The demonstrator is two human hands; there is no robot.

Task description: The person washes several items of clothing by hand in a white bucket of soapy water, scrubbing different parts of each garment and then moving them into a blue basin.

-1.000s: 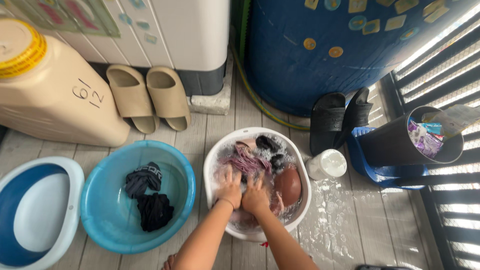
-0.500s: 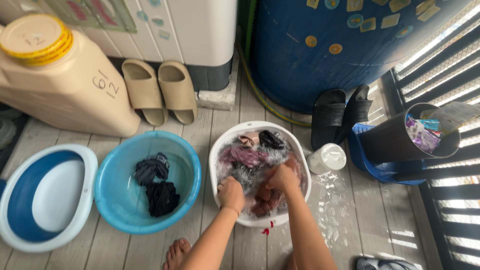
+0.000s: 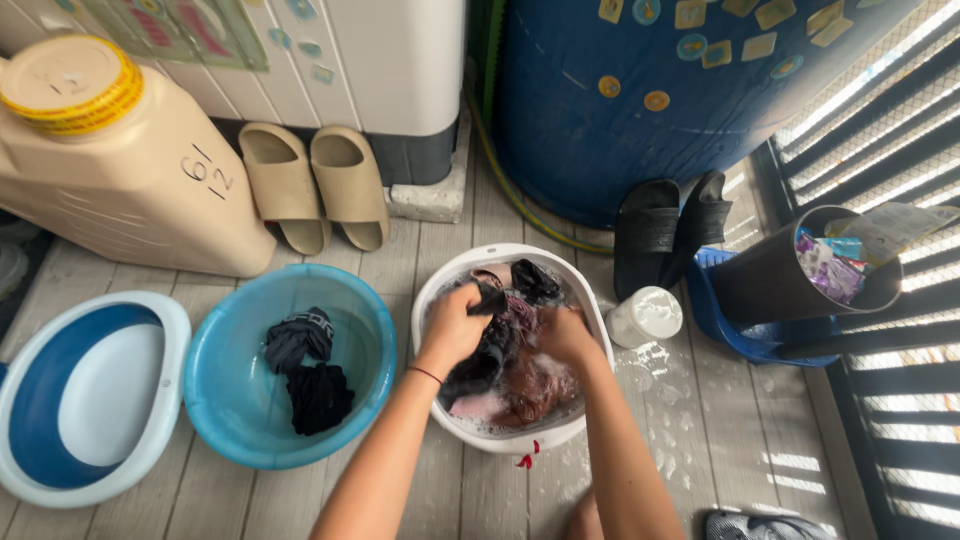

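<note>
Dark wet garment (image 3: 480, 360) in white basin (image 3: 500, 438) on grey plank floor (image 3: 700, 440), left hand (image 3: 455, 325) grip clamped on it.

Beige jug (image 3: 110, 170), yellow-banded cap, far left

Daylight streams through the slatted screen (image 3: 880, 150) on my right, striping the wet floorboards (image 3: 760, 440). The view is bright, mostly sharp, and bends outward at the edges.

Both hands (image 3: 455, 325) in a wash basin (image 3: 590, 400) among soaked clothes (image 3: 520, 385). Left of them, a second basin (image 3: 215, 420) with garments (image 3: 318, 397). Beyond, slippers (image 3: 312, 185); right, a barrel (image 3: 640, 100).
</note>
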